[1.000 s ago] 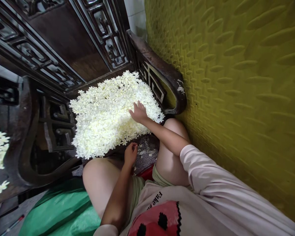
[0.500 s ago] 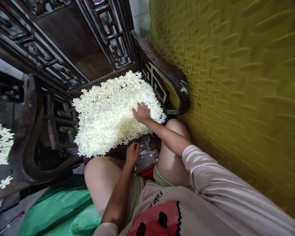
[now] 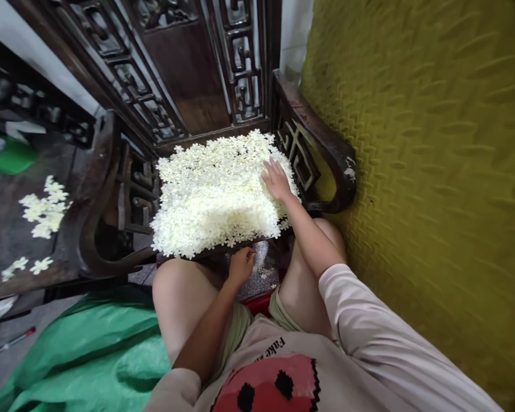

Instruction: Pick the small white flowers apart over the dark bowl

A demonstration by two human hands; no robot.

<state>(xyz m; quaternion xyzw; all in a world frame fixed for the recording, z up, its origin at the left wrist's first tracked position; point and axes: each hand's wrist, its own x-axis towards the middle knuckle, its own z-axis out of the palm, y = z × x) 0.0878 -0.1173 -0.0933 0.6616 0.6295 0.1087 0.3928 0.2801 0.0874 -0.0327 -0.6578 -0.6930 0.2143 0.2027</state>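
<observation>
A thick layer of small white flowers (image 3: 214, 194) covers the seat of a dark carved wooden chair (image 3: 197, 74). On the right part of the flowers rests my right hand (image 3: 276, 179), palm down with its fingers spread. My left hand (image 3: 241, 265) hangs in front of the seat's edge, above the gap between my knees, with its fingers curled together. Whether anything small is between those fingers is hidden.
A second dark wooden seat at the left bears loose white flowers (image 3: 47, 209) and a green container (image 3: 12, 154). Green fabric (image 3: 107, 349) lies at the lower left. A yellow textured surface (image 3: 433, 171) rises on the right, beside the chair's armrest (image 3: 345, 166).
The view has shifted left, showing the green container. My right hand has moved outward to the flowers' right side, and the flowers there look more pushed about. My left hand stays curled.
</observation>
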